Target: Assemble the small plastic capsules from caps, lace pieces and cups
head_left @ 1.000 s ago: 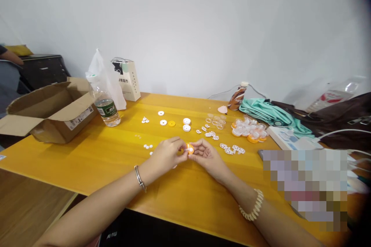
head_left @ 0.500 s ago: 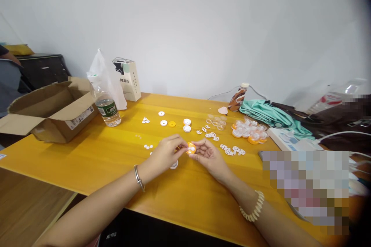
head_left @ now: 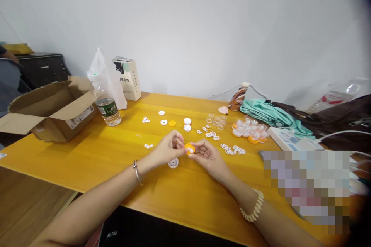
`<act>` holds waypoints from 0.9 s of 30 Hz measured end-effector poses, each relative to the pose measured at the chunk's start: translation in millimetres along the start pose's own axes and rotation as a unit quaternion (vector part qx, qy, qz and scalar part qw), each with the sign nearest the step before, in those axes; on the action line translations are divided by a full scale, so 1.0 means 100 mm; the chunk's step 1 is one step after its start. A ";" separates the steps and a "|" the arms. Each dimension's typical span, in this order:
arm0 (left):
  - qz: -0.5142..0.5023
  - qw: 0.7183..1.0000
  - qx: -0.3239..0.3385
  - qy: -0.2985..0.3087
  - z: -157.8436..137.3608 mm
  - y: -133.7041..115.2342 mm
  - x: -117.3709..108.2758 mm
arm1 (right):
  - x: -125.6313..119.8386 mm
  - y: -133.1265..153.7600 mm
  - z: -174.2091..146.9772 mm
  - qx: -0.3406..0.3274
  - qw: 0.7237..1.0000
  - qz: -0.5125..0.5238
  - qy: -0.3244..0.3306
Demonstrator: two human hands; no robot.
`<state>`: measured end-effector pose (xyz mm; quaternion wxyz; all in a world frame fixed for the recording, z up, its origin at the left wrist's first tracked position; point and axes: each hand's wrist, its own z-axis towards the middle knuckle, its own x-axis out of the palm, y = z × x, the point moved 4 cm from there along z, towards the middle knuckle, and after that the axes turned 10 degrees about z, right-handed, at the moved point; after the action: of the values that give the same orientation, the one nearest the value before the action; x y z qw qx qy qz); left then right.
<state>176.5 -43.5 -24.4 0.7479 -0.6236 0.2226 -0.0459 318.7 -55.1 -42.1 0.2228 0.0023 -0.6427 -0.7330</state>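
My right hand [head_left: 209, 157] grips a small round orange cap [head_left: 186, 146] at its right edge, between thumb and fingers. Small white pieces [head_left: 190, 150] sit inside the cap. My left hand [head_left: 171, 147] is at the cap's other side, its thumb against the rim and its fingers curled above. Under the left hand, a white round cap [head_left: 173, 163] lies on the table. Left of that hand are several small white discs [head_left: 148, 146]. Beyond the hands lie white ring-shaped caps [head_left: 187, 127], a yellow one [head_left: 172, 123] and white perforated plates [head_left: 232, 149].
Clear cups [head_left: 219, 123] and a cluster of orange-and-clear assembled pieces [head_left: 249, 131] stand to the right, near a power strip [head_left: 285, 139], a teal cloth [head_left: 269, 114] and a brown bottle [head_left: 238, 97]. At left are a cardboard box [head_left: 62, 123] and a water bottle [head_left: 108, 109].
My left fingers have lifted and curled back from the cap's face, with the thumb staying at the rim. The cap has shifted slightly left and more of its inside shows.
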 end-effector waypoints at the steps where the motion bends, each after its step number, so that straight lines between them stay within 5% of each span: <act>1: -0.004 1.000 -0.005 0.004 0.00 0.00 -0.01 | 0.00 0.00 0.00 0.002 1.000 -0.002 0.001; 20: -0.002 0.999 -0.042 0.018 0.02 0.06 0.00 | 0.00 0.06 0.01 0.006 1.000 -0.008 -0.014; 27: 0.017 0.999 -0.008 -0.032 0.02 0.05 0.05 | 0.02 0.07 0.00 0.004 1.000 -0.020 -0.023</act>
<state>180.8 -42.2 -30.2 0.7503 -0.6269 0.2094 -0.0111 319.5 -56.7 -35.1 0.1933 -0.0008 -0.6503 -0.7347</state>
